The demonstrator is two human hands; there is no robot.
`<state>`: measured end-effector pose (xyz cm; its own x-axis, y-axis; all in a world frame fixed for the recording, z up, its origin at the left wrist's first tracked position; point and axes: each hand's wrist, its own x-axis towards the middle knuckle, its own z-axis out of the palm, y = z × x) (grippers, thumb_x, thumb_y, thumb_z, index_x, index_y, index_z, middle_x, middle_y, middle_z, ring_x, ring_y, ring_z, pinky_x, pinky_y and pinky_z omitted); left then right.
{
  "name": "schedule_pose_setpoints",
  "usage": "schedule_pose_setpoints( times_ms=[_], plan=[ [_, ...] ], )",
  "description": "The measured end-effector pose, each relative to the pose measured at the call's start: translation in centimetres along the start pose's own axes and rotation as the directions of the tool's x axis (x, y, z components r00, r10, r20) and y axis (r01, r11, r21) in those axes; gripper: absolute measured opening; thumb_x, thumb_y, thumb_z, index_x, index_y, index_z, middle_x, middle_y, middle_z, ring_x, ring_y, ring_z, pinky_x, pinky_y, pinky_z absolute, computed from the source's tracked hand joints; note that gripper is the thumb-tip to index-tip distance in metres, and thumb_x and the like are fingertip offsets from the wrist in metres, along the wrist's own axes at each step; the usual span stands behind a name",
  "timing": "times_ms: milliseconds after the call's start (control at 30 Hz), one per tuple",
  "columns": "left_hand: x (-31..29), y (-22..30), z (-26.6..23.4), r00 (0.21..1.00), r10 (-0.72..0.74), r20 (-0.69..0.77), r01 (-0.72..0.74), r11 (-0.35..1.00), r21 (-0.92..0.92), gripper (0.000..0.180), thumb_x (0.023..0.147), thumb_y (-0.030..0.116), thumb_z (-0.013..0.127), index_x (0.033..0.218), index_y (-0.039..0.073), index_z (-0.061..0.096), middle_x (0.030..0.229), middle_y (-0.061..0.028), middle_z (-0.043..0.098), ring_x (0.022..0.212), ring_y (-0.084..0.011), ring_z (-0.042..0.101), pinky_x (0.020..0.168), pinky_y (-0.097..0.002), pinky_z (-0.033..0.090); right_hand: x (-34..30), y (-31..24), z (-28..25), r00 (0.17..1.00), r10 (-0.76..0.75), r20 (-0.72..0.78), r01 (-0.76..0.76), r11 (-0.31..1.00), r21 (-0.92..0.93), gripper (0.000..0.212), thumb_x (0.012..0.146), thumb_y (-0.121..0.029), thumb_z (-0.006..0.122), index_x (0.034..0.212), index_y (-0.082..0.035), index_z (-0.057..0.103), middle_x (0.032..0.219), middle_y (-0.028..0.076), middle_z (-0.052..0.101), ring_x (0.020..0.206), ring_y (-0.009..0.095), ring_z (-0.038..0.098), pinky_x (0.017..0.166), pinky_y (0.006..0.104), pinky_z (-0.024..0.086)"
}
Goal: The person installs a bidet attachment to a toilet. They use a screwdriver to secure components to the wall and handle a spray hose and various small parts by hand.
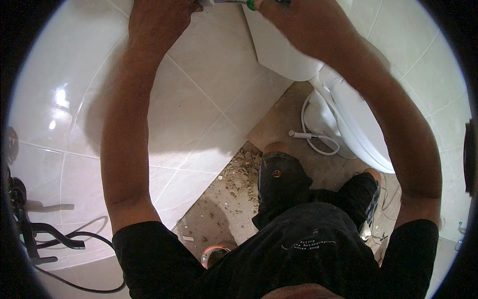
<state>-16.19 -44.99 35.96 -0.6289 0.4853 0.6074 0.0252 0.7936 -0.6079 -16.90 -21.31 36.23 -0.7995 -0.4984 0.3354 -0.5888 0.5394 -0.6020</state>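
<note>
Both my hands are raised against the tiled wall, and the upper edge of the picture cuts them off. My left hand point(162, 22) bends inward toward a pale piece point(211, 2) at its fingertips; whether the fingers grip it cannot be made out. My right hand point(303, 20) closes round a slim tool with a green part point(251, 4), only partly in view. A thin metallic length runs from the green part toward my left hand. Below my right hand stands a white toilet tank point(286, 60).
A white toilet point(356, 119) stands on the right, a white hand sprayer point(303, 135) with its hose beside it. Dirt and rubble point(241, 172) lie on the floor by my knees. Black fittings with a hose point(50, 231) are at lower left; an orange-rimmed container point(211, 253) sits below.
</note>
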Motion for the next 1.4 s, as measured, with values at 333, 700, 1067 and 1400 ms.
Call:
schedule_pose_setpoints(
  times_ms=[333, 700, 1067, 1400],
  plan=[
    [0.1, 0.0, -0.1, 1.0, 0.0, 0.009, 0.0, 1.0, 0.001, 0.027, 0.081, 0.02, 0.077, 0.108, 0.021, 0.076, 0.098, 0.0053, 0.065, 0.101, -0.0172, 0.055, 0.091, -0.0374, 0.036, -0.2, 2.2, 1.9, 0.954, -0.274, -0.123, 0.253, 0.954, -0.163, 0.014, 0.093, -0.008, 0.057, 0.097, 0.003, 0.064, 0.084, 0.019, 0.067, 0.065, 0.024, 0.062, 0.062, 0.0404, 0.051],
    [0.0, -0.2, -0.2, 1.0, 0.002, -0.018, -0.002, 1.0, 0.011, 0.027, 0.08, 0.022, 0.077, 0.107, 0.022, 0.076, 0.097, 0.0066, 0.065, 0.101, -0.0161, 0.055, 0.091, -0.0367, 0.036, -0.5, 1.7, 1.8, 0.971, -0.24, 0.013, 0.237, 0.946, -0.22, 0.017, 0.094, -0.013, 0.059, 0.097, 0.003, 0.063, 0.081, 0.017, 0.068, 0.064, 0.022, 0.061, 0.06, 0.0377, 0.051],
    [-0.2, -0.2, -0.1, 1.0, 0.005, -0.025, -0.004, 1.0, 0.009, 0.028, 0.081, 0.02, 0.076, 0.109, 0.02, 0.076, 0.1, 0.0058, 0.065, 0.104, -0.0166, 0.054, 0.093, -0.0372, 0.035, -0.2, 1.0, 0.3, 0.944, -0.327, 0.041, 0.328, 0.923, -0.2, 0.013, 0.093, -0.008, 0.062, 0.098, 0.004, 0.064, 0.088, 0.02, 0.071, 0.068, 0.025, 0.067, 0.064, 0.0378, 0.054],
    [-0.3, -0.2, -0.2, 1.0, -0.007, 0.0, 0.007, 1.0, -0.001, 0.027, 0.081, 0.019, 0.076, 0.109, 0.019, 0.076, 0.102, 0.0042, 0.066, 0.104, -0.018, 0.055, 0.093, -0.0383, 0.036, -0.1, 2.5, 1.6, 0.828, -0.555, -0.078, 0.456, 0.748, -0.483, 0.017, 0.096, -0.01, 0.061, 0.105, 0.005, 0.064, 0.087, 0.017, 0.066, 0.068, 0.024, 0.062, 0.057, 0.0345, 0.051]
  ],
)
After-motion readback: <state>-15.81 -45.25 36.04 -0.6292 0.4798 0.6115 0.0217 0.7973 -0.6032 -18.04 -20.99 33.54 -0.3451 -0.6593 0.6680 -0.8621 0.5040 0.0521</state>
